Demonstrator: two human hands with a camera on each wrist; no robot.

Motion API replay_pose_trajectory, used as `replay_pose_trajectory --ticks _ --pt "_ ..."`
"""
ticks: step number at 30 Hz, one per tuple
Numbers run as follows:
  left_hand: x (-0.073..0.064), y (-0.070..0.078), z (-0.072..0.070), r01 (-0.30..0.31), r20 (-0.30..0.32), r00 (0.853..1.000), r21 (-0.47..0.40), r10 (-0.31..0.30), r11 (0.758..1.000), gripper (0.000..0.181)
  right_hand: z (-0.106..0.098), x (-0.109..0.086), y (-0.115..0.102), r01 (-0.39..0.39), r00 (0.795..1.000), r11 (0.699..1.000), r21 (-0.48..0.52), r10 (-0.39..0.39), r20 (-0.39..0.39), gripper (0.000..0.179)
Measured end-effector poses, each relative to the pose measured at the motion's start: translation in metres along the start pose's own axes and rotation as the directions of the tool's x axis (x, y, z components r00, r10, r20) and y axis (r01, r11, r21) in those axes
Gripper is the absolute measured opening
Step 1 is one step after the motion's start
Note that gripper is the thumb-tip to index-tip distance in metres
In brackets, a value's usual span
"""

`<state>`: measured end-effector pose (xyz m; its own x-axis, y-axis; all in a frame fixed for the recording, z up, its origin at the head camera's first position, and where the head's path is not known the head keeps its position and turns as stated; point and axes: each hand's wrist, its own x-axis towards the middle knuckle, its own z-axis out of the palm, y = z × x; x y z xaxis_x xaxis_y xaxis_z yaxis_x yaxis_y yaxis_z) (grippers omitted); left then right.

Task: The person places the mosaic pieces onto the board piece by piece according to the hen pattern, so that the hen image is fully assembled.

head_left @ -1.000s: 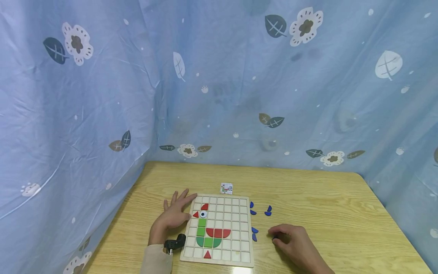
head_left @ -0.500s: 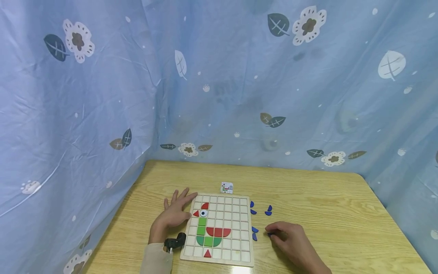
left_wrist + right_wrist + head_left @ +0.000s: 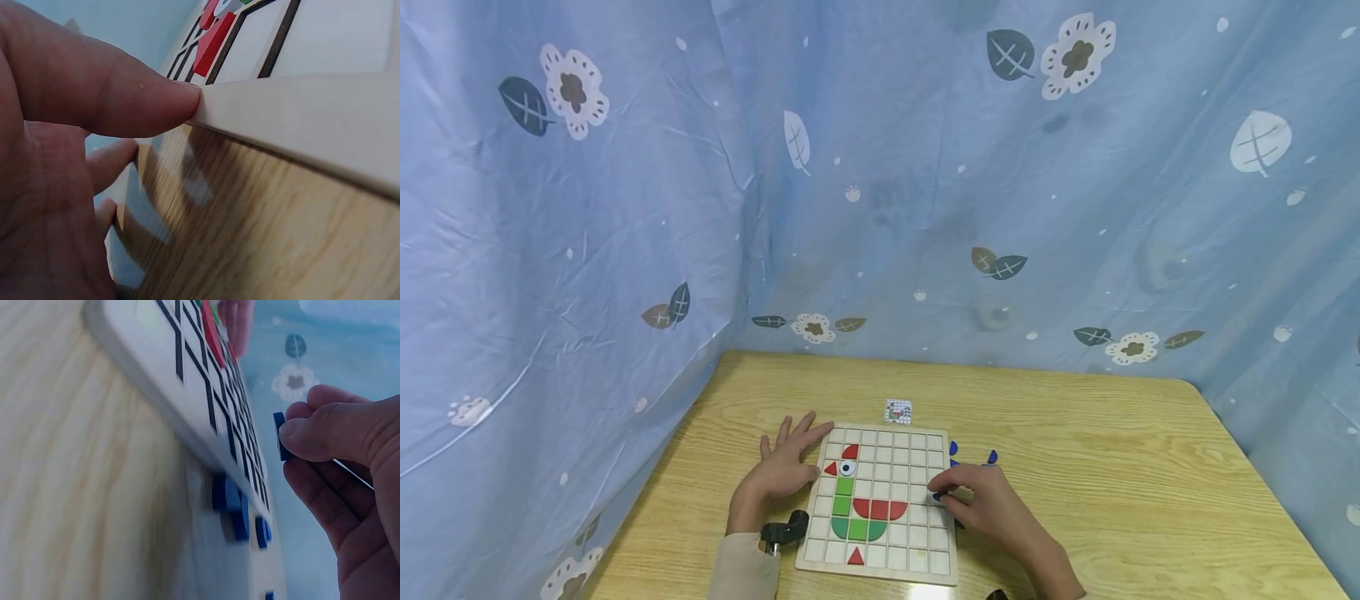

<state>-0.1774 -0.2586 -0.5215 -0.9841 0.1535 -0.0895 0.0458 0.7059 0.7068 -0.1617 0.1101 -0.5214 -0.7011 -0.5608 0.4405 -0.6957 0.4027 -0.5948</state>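
A wooden grid board [image 3: 880, 575] lies on the table, bearing red, green and white-eyed pieces set out as a bird. My left hand [image 3: 786, 471] rests at its left edge with fingers spread; in the left wrist view the thumb [image 3: 144, 103] touches the board's side. Over the board's right part, my right hand [image 3: 985, 500] pinches a small blue piece [image 3: 280, 436] between thumb and fingers, held above the surface. Several other blue pieces [image 3: 228, 494] lie on the table along the board's right edge, partly hidden by the right hand in the head view.
A small printed card [image 3: 898, 412] with a bird pattern lies just behind the board. A blue piece [image 3: 992, 457] sits farther right on the wooden table [image 3: 1112, 467]. Patterned blue cloth [image 3: 880, 208] hangs around the back and sides.
My right hand has picked the blue piece up off the table and carried it left over the board's right part. The left hand stays at the board's edge.
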Motion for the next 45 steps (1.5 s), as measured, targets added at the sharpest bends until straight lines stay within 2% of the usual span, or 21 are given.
replay_pose_trajectory --ticks 4,13,22,30,38,41,45 --pt "0.0 0.0 0.001 0.002 0.001 1.0 -0.001 -0.002 1.0 0.082 0.007 0.013 -0.001 0.032 0.999 0.999 -0.015 -0.032 0.037 0.023" --pt "0.002 0.002 0.0 0.009 0.0 1.0 -0.01 -0.009 1.0 0.082 0.022 0.033 -0.003 0.024 0.992 1.0 0.004 -0.024 0.122 0.022" --pt "0.0 0.002 0.0 -0.005 0.005 1.0 -0.009 0.005 1.0 0.082 0.035 0.045 -0.006 -0.018 0.976 1.0 -0.014 0.021 0.215 0.023" --pt "-0.001 0.003 -0.001 0.002 0.005 1.0 -0.002 -0.002 1.0 0.082 0.042 0.046 -0.01 0.026 0.978 0.998 -0.059 -0.013 0.209 0.023" --pt "0.0 0.001 -0.001 0.003 0.004 1.0 -0.003 -0.003 1.0 0.082 0.044 0.044 -0.013 -0.022 0.98 0.998 -0.064 0.035 0.198 0.023" --pt "0.001 0.001 0.0 0.003 0.006 1.0 -0.003 -0.003 1.0 0.082 0.042 0.042 -0.012 -0.016 0.985 0.998 -0.054 0.025 0.171 0.022" --pt "0.001 0.0 0.0 0.002 0.007 1.0 -0.006 -0.002 1.0 0.082 0.035 0.034 -0.009 -0.023 0.995 0.999 -0.041 0.027 0.095 0.02"
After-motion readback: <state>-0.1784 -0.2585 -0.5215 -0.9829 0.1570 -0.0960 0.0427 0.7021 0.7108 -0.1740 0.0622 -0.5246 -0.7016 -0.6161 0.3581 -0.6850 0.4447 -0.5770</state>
